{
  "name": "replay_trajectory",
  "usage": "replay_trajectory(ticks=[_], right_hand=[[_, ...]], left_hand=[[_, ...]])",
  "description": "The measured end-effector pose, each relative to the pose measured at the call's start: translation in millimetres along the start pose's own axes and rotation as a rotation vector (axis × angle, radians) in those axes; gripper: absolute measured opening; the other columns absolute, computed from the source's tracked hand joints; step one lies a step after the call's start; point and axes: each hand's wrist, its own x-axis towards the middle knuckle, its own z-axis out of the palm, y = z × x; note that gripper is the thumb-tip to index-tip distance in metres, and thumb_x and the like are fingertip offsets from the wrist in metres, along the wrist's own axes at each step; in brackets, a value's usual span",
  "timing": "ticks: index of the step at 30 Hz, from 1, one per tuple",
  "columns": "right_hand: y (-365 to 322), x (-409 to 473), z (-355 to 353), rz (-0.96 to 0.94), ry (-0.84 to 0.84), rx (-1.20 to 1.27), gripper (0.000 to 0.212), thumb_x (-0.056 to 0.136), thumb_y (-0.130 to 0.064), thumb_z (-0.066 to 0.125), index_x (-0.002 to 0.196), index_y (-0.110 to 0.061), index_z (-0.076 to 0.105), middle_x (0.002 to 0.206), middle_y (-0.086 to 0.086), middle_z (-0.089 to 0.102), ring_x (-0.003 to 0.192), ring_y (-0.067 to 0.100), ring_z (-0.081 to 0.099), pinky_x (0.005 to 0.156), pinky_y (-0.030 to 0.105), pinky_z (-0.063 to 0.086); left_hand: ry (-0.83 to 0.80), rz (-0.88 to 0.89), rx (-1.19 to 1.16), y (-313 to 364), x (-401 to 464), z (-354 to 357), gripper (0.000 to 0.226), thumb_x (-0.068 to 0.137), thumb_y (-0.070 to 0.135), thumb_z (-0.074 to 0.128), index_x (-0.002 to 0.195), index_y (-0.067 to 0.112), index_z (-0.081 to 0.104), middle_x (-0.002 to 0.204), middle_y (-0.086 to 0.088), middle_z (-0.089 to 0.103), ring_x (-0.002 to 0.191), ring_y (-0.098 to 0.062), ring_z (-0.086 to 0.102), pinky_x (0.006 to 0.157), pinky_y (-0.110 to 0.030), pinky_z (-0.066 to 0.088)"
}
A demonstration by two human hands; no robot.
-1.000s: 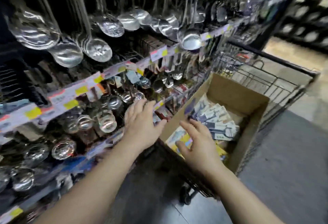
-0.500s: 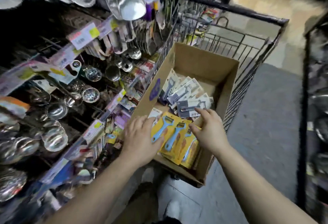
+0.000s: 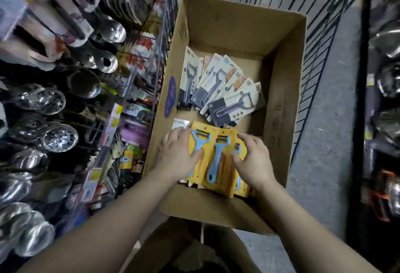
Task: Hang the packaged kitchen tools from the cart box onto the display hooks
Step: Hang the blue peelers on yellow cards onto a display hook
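An open cardboard box [image 3: 285, 82] sits in a wire cart. At its near end lie yellow cards with blue peelers [image 3: 216, 160], stacked and overlapping. Further in, a fan of grey-and-white carded peelers [image 3: 225, 90] lies on the box floor. My left hand [image 3: 177, 155] rests on the left side of the yellow packs, thumb laid across the leftmost one. My right hand [image 3: 253, 160] has its fingers curled over the right edge of the stack. Both hands are inside the box.
The display rack [image 3: 71, 99] on the left carries hanging steel ladles, skimmers and carded tools, with price tags along its rails. The black wire cart wall [image 3: 320, 60] rises right of the box. Another box flap [image 3: 184, 249] lies just below. Grey floor runs along the right.
The view has swung down from the rack to the box. Both hands have moved from the box's edge onto the yellow peeler packs and now bracket the stack.
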Motion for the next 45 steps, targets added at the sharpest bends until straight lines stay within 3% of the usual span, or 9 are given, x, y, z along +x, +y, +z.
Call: replay_trajectory(ticks=[7,11,16,21,24,26,31,40,45], right_hand=[[27.9,-0.6,44.1,0.213,-0.091,0.070,0.060,0.090,-0.023,0.068,0.145,-0.025,0.045,0.143,0.006,0.046,0.134,0.024,0.044,0.113,0.033,0.033],[28.2,15.2,60.0,0.353,-0.087,0.188,0.061,0.093,-0.025,0.066,0.147,-0.025,0.040,0.145,0.004,0.047,0.129,0.022,0.051,0.107,0.038,0.045],[30.2,37.9,73.0,0.487,-0.076,0.322,0.041,0.092,-0.031,0.069,0.128,-0.021,0.050,0.113,-0.003,0.064,0.108,0.020,0.064,0.093,0.041,0.056],[34.7,48.8,79.7,0.523,-0.109,0.304,0.013,0.094,-0.026,0.064,0.103,-0.019,0.059,0.097,-0.003,0.065,0.089,0.017,0.063,0.079,0.035,0.056],[38.9,46.4,80.6,0.534,-0.121,0.389,0.003,0.096,-0.023,0.059,0.094,-0.021,0.058,0.103,0.002,0.068,0.092,0.021,0.066,0.083,0.040,0.058],[40.6,43.6,78.6,0.520,-0.138,0.463,0.005,0.099,-0.021,0.055,0.097,-0.022,0.059,0.108,0.002,0.068,0.099,0.023,0.067,0.089,0.045,0.058],[41.0,38.7,63.8,0.546,-0.221,0.628,0.017,0.104,-0.018,0.046,0.116,-0.022,0.058,0.114,0.000,0.070,0.102,0.018,0.070,0.086,0.039,0.061],[36.7,25.2,32.5,0.500,-0.166,0.715,0.022,0.105,-0.013,0.038,0.116,-0.023,0.055,0.108,0.001,0.070,0.098,0.020,0.070,0.068,0.028,0.058],[42.6,6.0,11.9,0.407,-0.132,0.709,0.022,0.100,-0.011,0.042,0.101,-0.029,0.055,0.107,0.006,0.071,0.097,0.026,0.070,0.087,0.048,0.058]], left_hand=[[-0.076,-0.020,-0.028,-14.1,72.0,36.1,0.072,0.092,0.039,0.066,0.153,0.018,0.035,0.154,-0.009,0.038,0.144,-0.030,0.029,0.119,-0.045,0.027],[-0.151,-0.115,-0.036,-21.9,89.1,58.5,0.077,0.092,0.040,0.067,0.155,0.016,0.029,0.155,-0.012,0.036,0.145,-0.034,0.028,0.120,-0.043,0.026],[-0.249,-0.345,-0.104,-37.6,92.5,87.2,0.095,0.087,0.051,0.070,0.160,0.021,0.016,0.162,-0.011,0.027,0.150,-0.033,0.023,0.120,-0.046,0.028],[-0.229,-0.471,-0.216,-50.7,87.4,99.2,0.099,0.073,0.048,0.084,0.152,0.019,0.031,0.151,-0.009,0.044,0.136,-0.033,0.046,0.109,-0.049,0.044],[-0.247,-0.539,-0.295,-55.3,84.3,97.1,0.096,0.066,0.048,0.088,0.143,0.018,0.040,0.139,-0.007,0.055,0.125,-0.031,0.056,0.101,-0.048,0.052],[-0.247,-0.533,-0.266,-56.0,82.8,93.8,0.083,0.067,0.050,0.086,0.132,0.015,0.047,0.132,-0.008,0.058,0.119,-0.031,0.058,0.098,-0.045,0.053],[-0.155,-0.516,-0.343,-50.8,75.7,82.3,0.066,0.073,0.049,0.082,0.117,0.011,0.051,0.113,-0.006,0.060,0.103,-0.027,0.061,0.088,-0.042,0.056],[0.004,-0.584,-0.602,-35.0,38.8,64.0,0.074,0.078,0.029,0.083,0.136,0.004,0.045,0.130,-0.013,0.058,0.116,-0.033,0.059,0.096,-0.046,0.053],[0.079,-0.541,-0.718,-16.0,2.7,53.0,0.061,0.076,0.022,0.084,0.124,0.002,0.053,0.122,-0.010,0.064,0.105,-0.027,0.063,0.084,-0.035,0.051]])
